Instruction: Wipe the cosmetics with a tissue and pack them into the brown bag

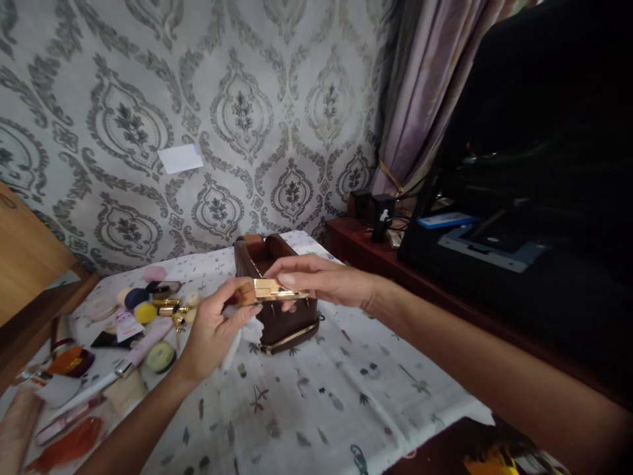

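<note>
My left hand (213,333) and my right hand (326,280) both hold a small gold tube (271,289), like a lipstick case, lying level between them. The left hand grips its left end and also pinches a white tissue (237,340) that hangs below. My right hand's fingertips pinch the tube's right end. Just behind the tube stands an open brown cosmetic bag (277,260) with a gold zip, on the white patterned cloth (321,396).
Many cosmetics lie at the left: sponges (141,300), a pink tube (146,346), a round green tin (161,356), gold cases (168,305). A wooden board (30,257) stands far left. A dark red shelf (376,254) with chargers and a black machine (519,198) fill the right.
</note>
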Demonstrator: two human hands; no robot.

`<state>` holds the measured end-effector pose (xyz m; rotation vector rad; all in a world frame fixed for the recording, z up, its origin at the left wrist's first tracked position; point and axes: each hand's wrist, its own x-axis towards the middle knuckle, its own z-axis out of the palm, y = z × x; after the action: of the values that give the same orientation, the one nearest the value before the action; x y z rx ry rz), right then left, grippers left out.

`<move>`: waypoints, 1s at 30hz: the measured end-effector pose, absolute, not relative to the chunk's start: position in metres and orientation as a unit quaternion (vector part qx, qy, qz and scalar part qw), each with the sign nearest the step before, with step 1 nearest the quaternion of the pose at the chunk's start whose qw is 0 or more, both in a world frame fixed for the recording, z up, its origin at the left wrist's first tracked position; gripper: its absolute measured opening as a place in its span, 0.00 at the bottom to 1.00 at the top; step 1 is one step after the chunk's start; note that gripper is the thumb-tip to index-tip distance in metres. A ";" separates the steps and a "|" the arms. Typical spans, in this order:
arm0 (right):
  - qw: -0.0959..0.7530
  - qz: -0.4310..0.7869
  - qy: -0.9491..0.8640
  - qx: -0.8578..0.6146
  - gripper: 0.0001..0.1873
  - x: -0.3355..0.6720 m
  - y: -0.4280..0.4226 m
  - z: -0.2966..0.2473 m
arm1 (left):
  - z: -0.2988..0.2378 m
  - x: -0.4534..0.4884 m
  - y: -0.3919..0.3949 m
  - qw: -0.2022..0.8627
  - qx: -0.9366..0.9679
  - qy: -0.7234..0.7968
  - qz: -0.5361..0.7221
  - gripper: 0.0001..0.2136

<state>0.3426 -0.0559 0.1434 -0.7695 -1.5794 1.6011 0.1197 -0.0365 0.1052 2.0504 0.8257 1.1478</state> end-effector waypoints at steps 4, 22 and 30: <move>0.281 0.587 -0.707 -0.275 0.23 0.360 -0.043 0.172 | 0.113 0.121 -0.028 0.266 0.817 0.292 0.420 0.12; 0.468 0.724 -0.466 -0.202 0.17 0.362 0.021 0.120 | 0.094 0.127 0.005 0.255 0.806 0.370 0.386 0.32; 0.507 0.706 -0.434 -0.237 0.12 0.359 0.032 0.124 | 0.081 0.125 0.015 0.138 0.889 0.314 0.305 0.18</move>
<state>0.3589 0.0318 0.1241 -0.5706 -1.0471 1.7008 0.1247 0.0150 0.0810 2.5706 0.9072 0.8815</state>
